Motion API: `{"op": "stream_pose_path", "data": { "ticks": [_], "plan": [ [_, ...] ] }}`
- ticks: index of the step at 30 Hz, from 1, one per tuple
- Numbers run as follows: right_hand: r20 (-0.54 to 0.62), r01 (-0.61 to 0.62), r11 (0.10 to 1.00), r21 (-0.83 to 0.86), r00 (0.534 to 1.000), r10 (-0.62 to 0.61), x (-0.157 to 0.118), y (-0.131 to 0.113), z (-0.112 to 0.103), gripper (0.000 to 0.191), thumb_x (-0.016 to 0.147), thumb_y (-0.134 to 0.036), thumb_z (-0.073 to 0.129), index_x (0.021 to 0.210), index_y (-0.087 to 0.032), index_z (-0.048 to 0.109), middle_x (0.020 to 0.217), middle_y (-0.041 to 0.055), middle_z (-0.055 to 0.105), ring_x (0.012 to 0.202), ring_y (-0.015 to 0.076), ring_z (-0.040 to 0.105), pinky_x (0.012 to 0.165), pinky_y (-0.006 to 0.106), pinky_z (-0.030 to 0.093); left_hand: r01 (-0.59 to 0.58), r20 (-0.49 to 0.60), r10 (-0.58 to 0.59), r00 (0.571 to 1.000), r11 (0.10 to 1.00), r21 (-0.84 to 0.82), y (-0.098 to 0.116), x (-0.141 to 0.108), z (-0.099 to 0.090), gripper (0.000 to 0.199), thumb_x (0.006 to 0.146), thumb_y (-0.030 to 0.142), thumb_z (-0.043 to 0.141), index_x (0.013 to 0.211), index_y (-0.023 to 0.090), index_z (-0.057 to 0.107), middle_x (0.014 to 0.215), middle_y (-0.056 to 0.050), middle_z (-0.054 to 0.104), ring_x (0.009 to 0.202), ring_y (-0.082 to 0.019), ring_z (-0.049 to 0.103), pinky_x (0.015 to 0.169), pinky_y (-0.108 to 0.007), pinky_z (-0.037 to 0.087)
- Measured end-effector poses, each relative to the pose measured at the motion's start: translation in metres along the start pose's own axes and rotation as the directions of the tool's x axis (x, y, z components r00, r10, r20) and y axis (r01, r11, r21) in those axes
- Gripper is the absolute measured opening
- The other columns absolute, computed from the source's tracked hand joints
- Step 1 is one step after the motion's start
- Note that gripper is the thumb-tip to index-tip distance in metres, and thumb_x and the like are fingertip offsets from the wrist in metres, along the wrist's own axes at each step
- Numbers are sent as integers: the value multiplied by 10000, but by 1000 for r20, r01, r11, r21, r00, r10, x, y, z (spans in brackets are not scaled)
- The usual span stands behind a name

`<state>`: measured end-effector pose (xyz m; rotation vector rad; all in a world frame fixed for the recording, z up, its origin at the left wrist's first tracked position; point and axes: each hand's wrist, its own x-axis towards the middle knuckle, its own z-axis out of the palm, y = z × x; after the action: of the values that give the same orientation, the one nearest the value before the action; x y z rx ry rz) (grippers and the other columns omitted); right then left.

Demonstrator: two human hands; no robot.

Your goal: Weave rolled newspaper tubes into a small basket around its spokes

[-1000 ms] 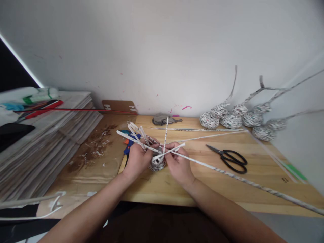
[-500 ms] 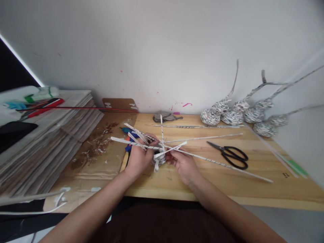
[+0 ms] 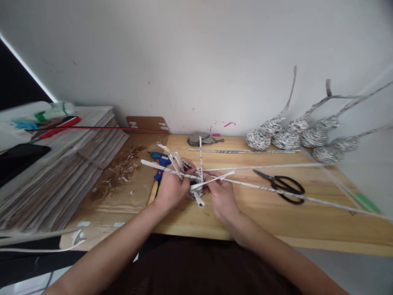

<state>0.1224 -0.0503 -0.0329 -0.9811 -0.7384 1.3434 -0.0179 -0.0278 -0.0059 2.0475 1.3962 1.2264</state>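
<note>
Centered on a small woven paper piece (image 3: 201, 191) at the near side of the counter (image 3: 215, 225), mostly hidden and with no long axis readable. Grasped from nine o'clock by the fingers of the left hand (image 3: 172, 188); met at three o'clock, about as closely, by the fingers of the right hand (image 3: 224, 196), seemingly pinched on a paper strip. Stretched outward just past three o'clock along a long strip (image 3: 258, 186), across the scissors (image 3: 272, 178) in view. Flanked farther out at ten o'clock by a glue gun (image 3: 165, 159), at two by woven paper balls (image 3: 285, 140).
</note>
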Motion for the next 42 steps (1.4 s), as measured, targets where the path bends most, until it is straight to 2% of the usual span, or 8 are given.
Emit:
{"op": "stream_pose_path", "data": {
  "ticks": [7,13,18,26,32,35,38,42],
  "plan": [
    [70,81,993,-88,995,-75,2,7,-9,175,811,-369,716,882,-212,752,650,-22,651,530,116,502,485,234,388,110,110,-95,989,984,-138,-3,4,-1,177,864,269,622,962,159,723,907,-70,761,862,-217,710,804,-309,554],
    [74,90,987,-132,994,-81,0,3,-9,158,801,-368,719,845,-218,741,642,-21,648,529,132,514,497,248,412,189,177,-161,971,970,-154,3,8,-4,101,812,226,649,797,167,730,773,-38,756,739,-199,704,704,-285,554],
    [49,34,994,-103,998,-29,2,6,-11,219,779,-410,726,839,-200,730,641,-9,661,500,130,508,462,249,391,169,132,-153,979,978,-119,6,5,-3,110,840,233,610,814,166,694,793,-54,738,771,-200,694,705,-286,549],
    [20,-40,998,-53,999,41,3,4,-11,271,756,-386,749,932,-181,721,621,-20,634,487,124,508,430,238,392,106,204,-97,974,994,-33,12,8,-7,143,791,98,581,814,181,696,763,-23,724,734,-179,677,742,-287,530],
    [115,-53,966,-253,990,85,-17,-7,-19,311,810,-499,689,865,-192,685,628,-4,628,506,135,529,406,232,388,48,122,-62,991,992,114,11,5,-6,174,778,61,550,798,182,673,788,-41,707,806,-208,661,786,-326,513],
    [236,190,879,-437,967,-92,-26,-21,-25,244,872,-380,652,1053,-222,692,851,42,704,684,172,624,603,292,506,26,109,-39,993,993,115,12,2,-6,194,788,55,531,809,188,671,804,-42,711,824,-209,663,791,-326,509],
    [323,444,647,-620,896,-305,-23,-36,-23,211,823,-232,668,1026,-246,726,934,58,709,750,199,632,749,353,500,40,104,-51,993,994,103,15,1,-5,201,775,47,537,817,188,673,816,-41,718,832,-209,670,787,-320,508],
    [473,568,466,-678,823,-315,-10,-44,-11,226,770,-111,625,920,-252,717,840,33,679,746,205,606,729,339,463,46,107,-55,993,995,87,18,2,-5,226,734,14,532,791,187,666,795,-36,718,788,-198,666,741,-298,503]
  ]
}}
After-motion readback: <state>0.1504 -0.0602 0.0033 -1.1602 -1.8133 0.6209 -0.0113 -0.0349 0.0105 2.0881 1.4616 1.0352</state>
